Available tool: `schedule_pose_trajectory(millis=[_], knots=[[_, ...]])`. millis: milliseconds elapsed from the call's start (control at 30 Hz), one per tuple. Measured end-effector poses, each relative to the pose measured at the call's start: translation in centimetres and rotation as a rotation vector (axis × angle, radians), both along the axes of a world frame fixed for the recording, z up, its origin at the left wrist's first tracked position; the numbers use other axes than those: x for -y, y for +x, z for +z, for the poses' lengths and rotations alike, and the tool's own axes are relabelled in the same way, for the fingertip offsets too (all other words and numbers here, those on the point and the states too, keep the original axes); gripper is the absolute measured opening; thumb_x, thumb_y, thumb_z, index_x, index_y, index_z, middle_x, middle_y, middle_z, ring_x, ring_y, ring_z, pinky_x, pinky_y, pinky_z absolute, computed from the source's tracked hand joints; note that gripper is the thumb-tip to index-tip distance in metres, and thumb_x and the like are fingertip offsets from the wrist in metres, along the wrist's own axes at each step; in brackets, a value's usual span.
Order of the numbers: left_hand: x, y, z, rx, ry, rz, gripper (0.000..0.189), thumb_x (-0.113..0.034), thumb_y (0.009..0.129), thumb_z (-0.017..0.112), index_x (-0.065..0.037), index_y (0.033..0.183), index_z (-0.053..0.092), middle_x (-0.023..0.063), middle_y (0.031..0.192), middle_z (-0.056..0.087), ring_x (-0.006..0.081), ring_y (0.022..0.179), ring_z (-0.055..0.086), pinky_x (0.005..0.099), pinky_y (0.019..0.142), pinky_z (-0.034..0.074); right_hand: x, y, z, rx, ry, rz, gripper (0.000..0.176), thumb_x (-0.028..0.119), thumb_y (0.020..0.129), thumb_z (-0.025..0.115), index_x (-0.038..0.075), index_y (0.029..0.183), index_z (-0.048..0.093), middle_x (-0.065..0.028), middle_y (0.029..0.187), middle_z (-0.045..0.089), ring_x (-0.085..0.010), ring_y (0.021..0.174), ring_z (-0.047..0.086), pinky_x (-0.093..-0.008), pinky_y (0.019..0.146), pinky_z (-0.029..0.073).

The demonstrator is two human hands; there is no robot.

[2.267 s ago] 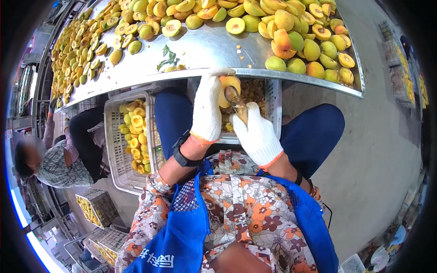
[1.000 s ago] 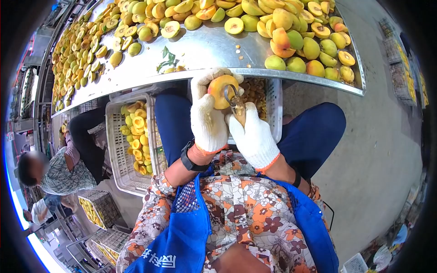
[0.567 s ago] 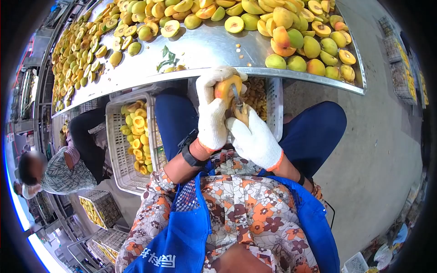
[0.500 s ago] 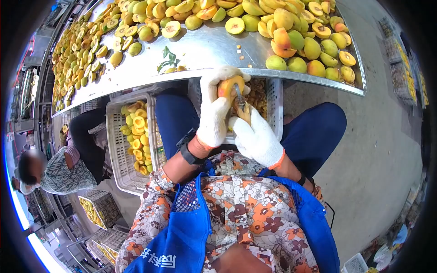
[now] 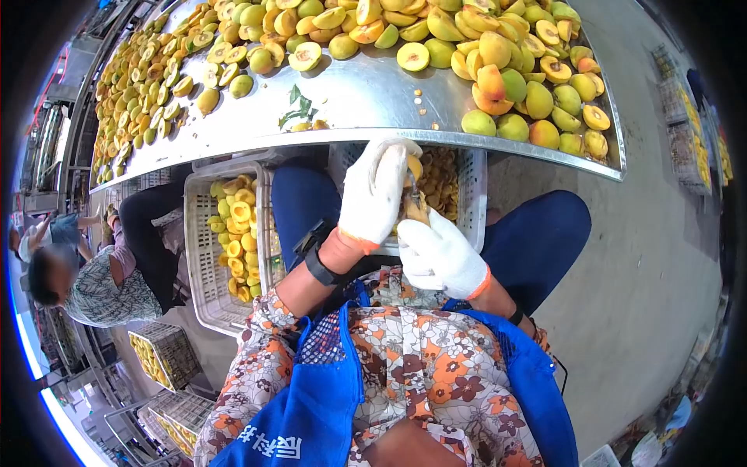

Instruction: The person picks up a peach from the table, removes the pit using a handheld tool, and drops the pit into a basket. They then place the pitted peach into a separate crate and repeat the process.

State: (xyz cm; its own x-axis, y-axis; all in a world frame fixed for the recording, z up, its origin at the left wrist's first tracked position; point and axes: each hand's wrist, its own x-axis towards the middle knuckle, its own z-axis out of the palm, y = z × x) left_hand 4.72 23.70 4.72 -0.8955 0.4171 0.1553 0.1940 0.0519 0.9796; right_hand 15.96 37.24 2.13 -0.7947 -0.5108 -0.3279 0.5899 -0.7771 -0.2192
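Note:
My left hand (image 5: pixel 375 191), in a white knit glove with an orange cuff, is closed around a halved peach (image 5: pixel 415 166). Only a yellow edge of the fruit shows past the fingers. My right hand (image 5: pixel 443 255), gloved the same way, grips a pitting tool (image 5: pixel 416 207) by its tan handle. The tool's metal tip points at the fruit; where it meets the flesh is mostly hidden. Both hands are over a white crate (image 5: pixel 476 204) holding brownish pits and scraps, just below the metal table's front edge.
The metal table (image 5: pixel 354 93) carries many peach halves (image 5: pixel 537 101) and a leafy sprig (image 5: pixel 297 107). At my left stands a white crate (image 5: pixel 204 272) of hollowed yellow halves (image 5: pixel 240 233). Another person (image 5: pixel 113 284) sits further left, near more filled crates (image 5: pixel 165 354).
My left hand has rolled over the peach half, so its back now hides most of the fruit. My right hand has shifted slightly down and right with the tool. The view has tilted a little.

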Motion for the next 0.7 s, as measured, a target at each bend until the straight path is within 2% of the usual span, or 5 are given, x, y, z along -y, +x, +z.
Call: schedule_pose_trajectory(millis=[100,300,433,500,700], knots=[[-0.2,0.3,-1.6,0.091,0.075,0.015,0.031,-0.024,0.110,0.042,-0.003,0.110,0.064,0.0065,0.094,0.067,0.0115,0.081,0.061,0.0259,0.072,0.049,0.7,-0.4,1.7,-0.033,0.330,-0.025,0.014,0.023,0.107,0.055,0.012,0.115,0.058,0.0062,0.065,0.044,-0.0057,0.044,0.039,-0.0241,0.039,0.028],[-0.1,0.3,-2.4,0.091,0.072,0.019,0.037,-0.031,0.110,0.039,-0.003,0.109,0.063,0.0079,0.091,0.067,0.0128,0.082,0.061,0.0276,0.076,0.050,1.2,-0.6,1.2,-0.125,0.452,-0.015,0.015,0.027,0.108,0.053,0.015,0.116,0.057,0.0058,0.066,0.045,-0.0058,0.044,0.040,-0.0229,0.039,0.028],[-0.6,0.6,-2.0,-0.239,-0.017,0.205,0.040,-0.034,0.111,0.038,-0.003,0.109,0.064,0.0083,0.090,0.067,0.0123,0.079,0.060,0.0272,0.074,0.050,1.0,-0.5,0.7,0.016,0.199,0.032,0.015,0.029,0.108,0.051,0.016,0.113,0.057,0.0054,0.065,0.044,-0.0063,0.044,0.040,-0.0232,0.037,0.027],[0.1,0.0,-1.8,0.058,-0.004,0.012,0.037,-0.032,0.110,0.039,-0.004,0.107,0.063,0.0075,0.093,0.068,0.0112,0.081,0.059,0.0271,0.074,0.049,1.0,-0.9,1.5,0.059,0.177,0.014,0.019,0.028,0.110,0.045,0.012,0.104,0.055,0.0030,0.062,0.045,-0.0066,0.040,0.036,-0.0244,0.035,0.025],[0.2,-0.6,-3.5,0.179,0.300,-0.098,0.042,-0.037,0.111,0.036,-0.004,0.108,0.062,0.0077,0.094,0.068,0.0116,0.078,0.057,0.0264,0.073,0.048,0.3,-1.6,1.5,0.024,0.037,0.138,0.022,0.031,0.110,0.044,0.012,0.104,0.055,0.0042,0.053,0.039,-0.0060,0.033,0.030,-0.0253,0.034,0.023]])
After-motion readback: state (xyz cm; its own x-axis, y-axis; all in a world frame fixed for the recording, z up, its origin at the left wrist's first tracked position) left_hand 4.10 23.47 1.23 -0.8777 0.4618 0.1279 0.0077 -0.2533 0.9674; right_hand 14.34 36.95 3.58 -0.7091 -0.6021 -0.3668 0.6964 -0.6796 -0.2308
